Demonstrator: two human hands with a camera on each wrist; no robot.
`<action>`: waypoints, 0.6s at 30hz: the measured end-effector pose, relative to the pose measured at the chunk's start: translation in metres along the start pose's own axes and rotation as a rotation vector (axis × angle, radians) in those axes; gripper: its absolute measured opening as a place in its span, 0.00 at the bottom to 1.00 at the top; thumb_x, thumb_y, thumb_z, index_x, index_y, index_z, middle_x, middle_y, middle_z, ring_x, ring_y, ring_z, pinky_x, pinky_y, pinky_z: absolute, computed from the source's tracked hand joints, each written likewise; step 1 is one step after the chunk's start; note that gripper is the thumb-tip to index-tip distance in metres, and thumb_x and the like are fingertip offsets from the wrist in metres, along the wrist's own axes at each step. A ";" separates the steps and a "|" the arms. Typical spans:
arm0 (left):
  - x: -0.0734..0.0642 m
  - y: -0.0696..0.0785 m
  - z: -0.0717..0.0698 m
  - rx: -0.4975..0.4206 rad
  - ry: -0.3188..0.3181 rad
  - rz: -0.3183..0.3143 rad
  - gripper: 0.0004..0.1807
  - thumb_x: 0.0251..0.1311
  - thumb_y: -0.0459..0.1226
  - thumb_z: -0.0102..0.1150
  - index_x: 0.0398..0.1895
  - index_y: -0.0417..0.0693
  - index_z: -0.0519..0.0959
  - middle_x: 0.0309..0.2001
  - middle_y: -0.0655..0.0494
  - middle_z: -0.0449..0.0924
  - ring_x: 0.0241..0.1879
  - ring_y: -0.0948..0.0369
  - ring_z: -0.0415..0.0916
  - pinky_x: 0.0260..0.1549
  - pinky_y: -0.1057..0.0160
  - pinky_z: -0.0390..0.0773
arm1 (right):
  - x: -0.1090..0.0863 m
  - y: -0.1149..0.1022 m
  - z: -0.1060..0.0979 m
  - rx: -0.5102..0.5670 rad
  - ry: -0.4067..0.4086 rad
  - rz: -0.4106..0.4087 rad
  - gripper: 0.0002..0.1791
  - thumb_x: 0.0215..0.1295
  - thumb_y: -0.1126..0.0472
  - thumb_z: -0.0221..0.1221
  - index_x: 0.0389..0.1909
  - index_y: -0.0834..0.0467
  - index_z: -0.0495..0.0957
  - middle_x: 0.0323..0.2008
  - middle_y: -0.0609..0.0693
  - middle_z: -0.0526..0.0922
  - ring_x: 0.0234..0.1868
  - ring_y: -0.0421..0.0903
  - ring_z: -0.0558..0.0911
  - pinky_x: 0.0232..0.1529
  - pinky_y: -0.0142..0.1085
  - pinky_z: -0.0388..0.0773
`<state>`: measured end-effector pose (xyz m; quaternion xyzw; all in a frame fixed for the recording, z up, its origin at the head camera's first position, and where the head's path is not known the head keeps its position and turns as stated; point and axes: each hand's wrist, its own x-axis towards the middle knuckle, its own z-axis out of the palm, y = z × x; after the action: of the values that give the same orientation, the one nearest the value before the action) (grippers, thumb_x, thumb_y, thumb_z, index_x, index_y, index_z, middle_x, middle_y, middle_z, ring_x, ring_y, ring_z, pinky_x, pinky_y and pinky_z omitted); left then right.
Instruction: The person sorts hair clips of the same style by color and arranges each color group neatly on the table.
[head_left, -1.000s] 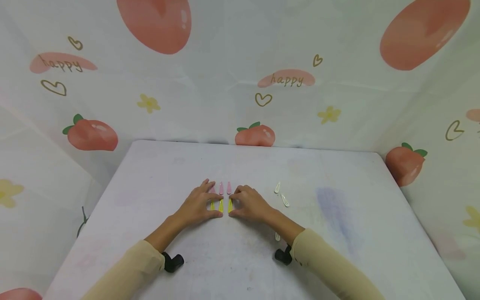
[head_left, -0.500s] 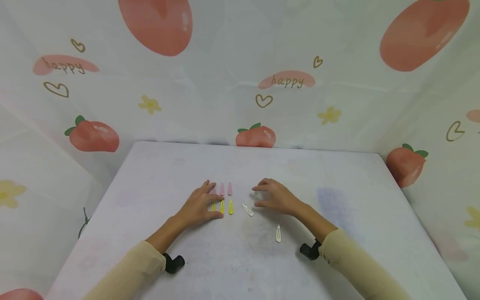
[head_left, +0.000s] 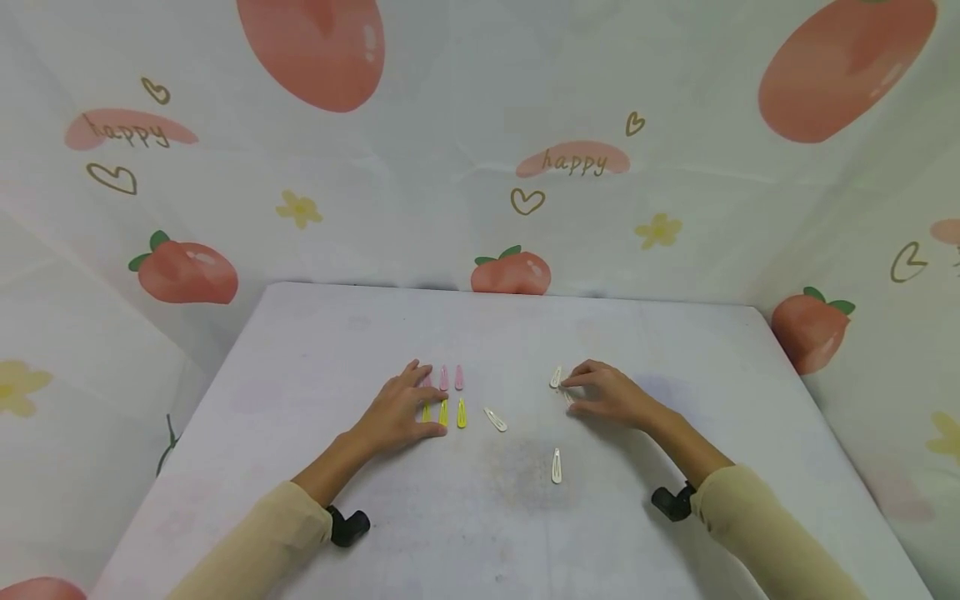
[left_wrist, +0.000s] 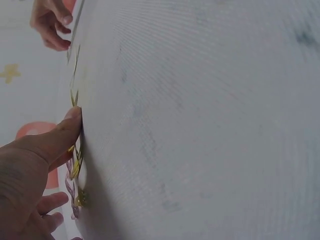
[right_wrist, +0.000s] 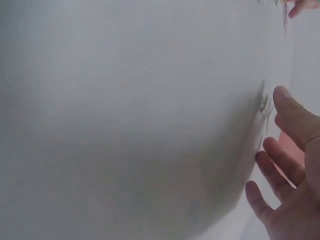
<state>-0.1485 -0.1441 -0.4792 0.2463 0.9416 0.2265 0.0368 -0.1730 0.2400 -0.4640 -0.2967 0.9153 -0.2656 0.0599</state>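
Two rows of snap hair clips lie at mid-table in the head view. Three pink hair clips (head_left: 459, 377) form the far row, three yellow hair clips (head_left: 461, 413) the near one. My left hand (head_left: 397, 407) holds the middle yellow hair clip (head_left: 444, 412) between index finger and thumb, partly covering the leftmost clips. My right hand (head_left: 611, 396) reaches over a white hair clip (head_left: 567, 397), index finger and thumb spread at its ends; in the right wrist view the fingers look apart. Another white hair clip (head_left: 556, 377) lies beside those fingertips.
One slanted white hair clip (head_left: 495, 419) lies right of the yellow row. A further white hair clip (head_left: 557, 465) lies nearer the front. The white table (head_left: 337, 333) meets a fruit-patterned cloth (head_left: 420, 167) behind. Black wrist mounts (head_left: 349, 528) sit below both forearms.
My right hand has left the rightmost yellow clip and moved right to the white clips. A slanted white clip came into view beside the yellow row. My left hand stays in place.
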 end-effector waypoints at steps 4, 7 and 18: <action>0.000 0.000 0.001 0.006 -0.003 -0.003 0.30 0.48 0.50 0.77 0.55 0.49 0.84 0.70 0.40 0.65 0.75 0.40 0.50 0.67 0.39 0.58 | -0.004 0.006 0.001 0.031 -0.002 -0.023 0.24 0.53 0.59 0.74 0.52 0.61 0.84 0.48 0.54 0.81 0.52 0.54 0.79 0.55 0.52 0.74; 0.000 0.000 0.001 0.015 -0.005 0.000 0.30 0.48 0.50 0.76 0.55 0.50 0.84 0.70 0.40 0.65 0.75 0.40 0.50 0.67 0.39 0.59 | -0.005 0.007 0.001 0.041 -0.003 -0.041 0.25 0.52 0.58 0.75 0.52 0.60 0.84 0.48 0.54 0.80 0.52 0.54 0.78 0.55 0.53 0.74; 0.000 0.005 -0.003 0.020 -0.016 -0.003 0.30 0.49 0.49 0.76 0.55 0.47 0.84 0.70 0.40 0.65 0.75 0.40 0.49 0.65 0.37 0.60 | -0.007 0.005 0.001 0.061 -0.002 0.012 0.24 0.53 0.58 0.74 0.51 0.59 0.85 0.50 0.55 0.78 0.54 0.56 0.75 0.57 0.56 0.72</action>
<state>-0.1467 -0.1412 -0.4737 0.2470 0.9439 0.2152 0.0424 -0.1701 0.2468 -0.4682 -0.2894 0.9086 -0.2926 0.0714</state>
